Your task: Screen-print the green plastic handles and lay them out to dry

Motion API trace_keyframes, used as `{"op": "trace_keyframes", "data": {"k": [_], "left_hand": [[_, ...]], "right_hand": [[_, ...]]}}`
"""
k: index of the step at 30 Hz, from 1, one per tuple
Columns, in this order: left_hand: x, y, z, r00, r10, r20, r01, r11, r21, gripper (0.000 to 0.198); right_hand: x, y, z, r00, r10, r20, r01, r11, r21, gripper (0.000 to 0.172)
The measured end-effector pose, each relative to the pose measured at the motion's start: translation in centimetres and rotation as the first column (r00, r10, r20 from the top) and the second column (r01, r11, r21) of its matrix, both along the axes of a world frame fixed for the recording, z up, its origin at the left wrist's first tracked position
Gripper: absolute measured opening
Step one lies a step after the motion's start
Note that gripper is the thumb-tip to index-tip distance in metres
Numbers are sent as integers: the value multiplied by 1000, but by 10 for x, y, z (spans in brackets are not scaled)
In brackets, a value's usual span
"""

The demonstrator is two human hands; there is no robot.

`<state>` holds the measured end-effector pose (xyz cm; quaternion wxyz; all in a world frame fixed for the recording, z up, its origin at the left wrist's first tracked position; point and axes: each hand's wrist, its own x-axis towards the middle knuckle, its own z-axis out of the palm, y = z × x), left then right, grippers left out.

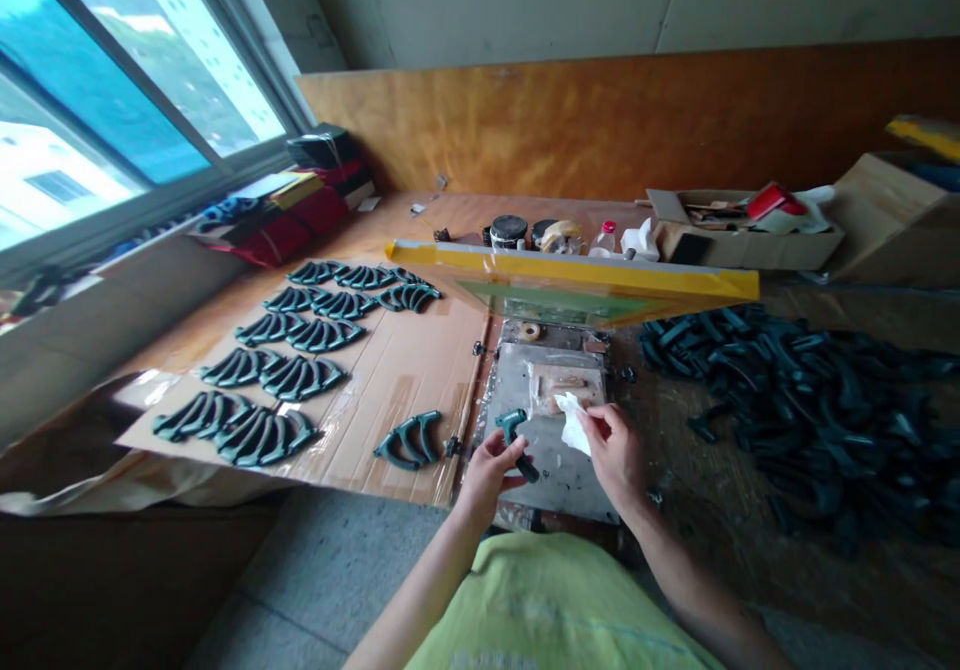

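Note:
My left hand [490, 465] is closed round a dark green plastic handle piece [512, 424], a T-shaped part with pale marks on its head. A crumpled white tissue [573, 424] is pinched between the thumb and fingers of my right hand [616, 453], apart from the handle piece. Both hands are above a grey metal plate [510, 370]. On the plate, just beyond the tissue, lies a tape-covered jig block [540, 378] with a pinkish-brown surface. Over its far end a yellow-edged printing screen [600, 275] stands tilted up.
Rows of similar curved dark green handles [304, 375] lie on a cardboard sheet [397, 370] at left, with a small group [411, 440] nearer. A large heap of dark handles [795, 400] covers the right side. Jars [508, 232], a bottle [603, 240] and a cardboard box [780, 248] stand behind.

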<state>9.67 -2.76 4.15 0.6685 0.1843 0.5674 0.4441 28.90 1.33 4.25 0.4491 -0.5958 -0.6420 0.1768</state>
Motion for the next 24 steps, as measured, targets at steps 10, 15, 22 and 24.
{"op": "trace_keyframes", "data": {"k": [10, 15, 22, 24], "left_hand": [[29, -1, 8, 993, -113, -25, 115, 987, 112, 50], [33, 5, -5, 939, -146, -312, 232, 937, 259, 16], [29, 3, -9, 850, -168, -500, 345, 894, 285, 20], [29, 2, -5, 840, -173, -514, 364, 883, 296, 19]], "right_hand": [[-38, -12, 18, 980, 44, 192, -98, 954, 283, 9], [-56, -24, 18, 980, 145, 132, -173, 958, 230, 9], [-56, -17, 17, 989, 138, -47, -135, 988, 72, 12], [-55, -16, 17, 988, 138, -75, -135, 990, 47, 14]]}}
